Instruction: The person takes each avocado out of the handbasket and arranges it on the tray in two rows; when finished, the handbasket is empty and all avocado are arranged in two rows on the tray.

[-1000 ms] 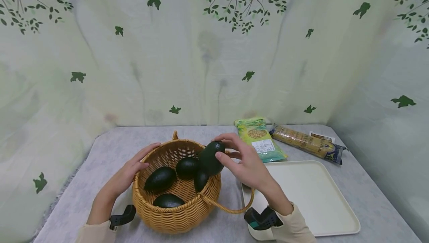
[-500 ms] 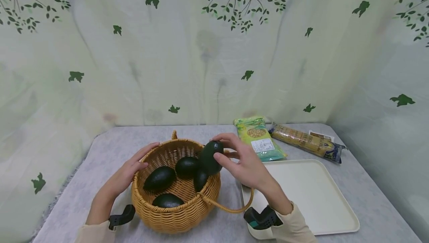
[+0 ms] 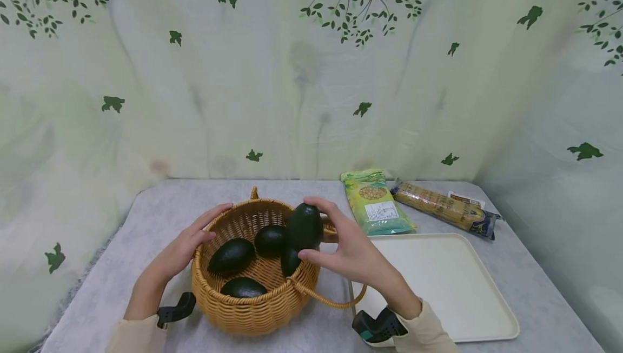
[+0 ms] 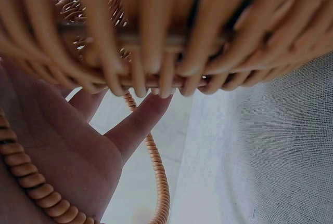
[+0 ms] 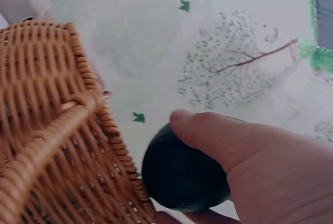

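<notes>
My right hand (image 3: 357,247) grips a dark green avocado (image 3: 304,227) at the right rim of a round wicker basket (image 3: 253,312). Its thumb lies at the lower end of the fruit and the fingers reach over the top. In the right wrist view this avocado (image 5: 184,169) shows beside the basket's woven wall (image 5: 47,78). Inside the basket lie several more avocados (image 3: 231,257), one partly hidden behind the held one. My left hand (image 3: 177,258) holds the basket's left rim, thumb over the edge. Up close, the left wrist view has that hand (image 4: 67,135) against the weave.
A rope-like handle (image 3: 336,304) hangs off the basket's right side, over the edge of a cream tray (image 3: 438,282). Behind the tray lie a green and yellow bag (image 3: 377,201) and a long pack of noodles (image 3: 445,207). A leaf-printed cloth (image 3: 311,72) encloses the table.
My right thumb has slid lower on the avocado, which now stands more upright and slightly further left. The left hand stays on the basket rim.
</notes>
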Available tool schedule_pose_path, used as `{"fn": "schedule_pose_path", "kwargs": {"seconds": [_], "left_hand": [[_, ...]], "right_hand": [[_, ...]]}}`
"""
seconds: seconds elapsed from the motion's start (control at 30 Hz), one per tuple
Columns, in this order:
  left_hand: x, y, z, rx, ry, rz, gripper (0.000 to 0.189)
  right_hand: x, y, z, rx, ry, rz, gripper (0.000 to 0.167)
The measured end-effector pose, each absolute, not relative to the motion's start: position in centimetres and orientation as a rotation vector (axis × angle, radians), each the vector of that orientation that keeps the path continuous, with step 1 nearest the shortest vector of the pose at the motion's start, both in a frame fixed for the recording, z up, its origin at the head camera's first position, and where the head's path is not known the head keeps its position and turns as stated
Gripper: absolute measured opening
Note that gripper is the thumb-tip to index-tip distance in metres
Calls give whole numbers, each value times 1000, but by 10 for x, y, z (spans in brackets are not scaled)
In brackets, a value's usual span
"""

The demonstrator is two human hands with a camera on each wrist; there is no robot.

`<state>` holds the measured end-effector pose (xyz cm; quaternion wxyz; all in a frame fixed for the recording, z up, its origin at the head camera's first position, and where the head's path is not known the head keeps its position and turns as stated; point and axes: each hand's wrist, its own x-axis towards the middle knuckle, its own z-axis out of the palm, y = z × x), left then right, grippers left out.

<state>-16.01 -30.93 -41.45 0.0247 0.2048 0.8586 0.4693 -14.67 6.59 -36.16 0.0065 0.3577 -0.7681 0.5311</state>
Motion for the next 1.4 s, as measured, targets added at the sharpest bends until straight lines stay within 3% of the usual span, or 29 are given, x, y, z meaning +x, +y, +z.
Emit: {"fn": "schedule_pose_path", "kwargs": {"seconds": [0.6,0.83,1.4], "left_hand": [[-164,-307,-411,636,2650,1443,55],[-163,-307,-408,630,2641,1449,56],[-161,-309,-413,630,2642,1451,55]], "right_hand": [[-132,98,-369,1052,-2425,1521,88],[-128,112,-375,1028,-2471,1518,82],[-139,149,-370,994,-2532,1361,82]]}}
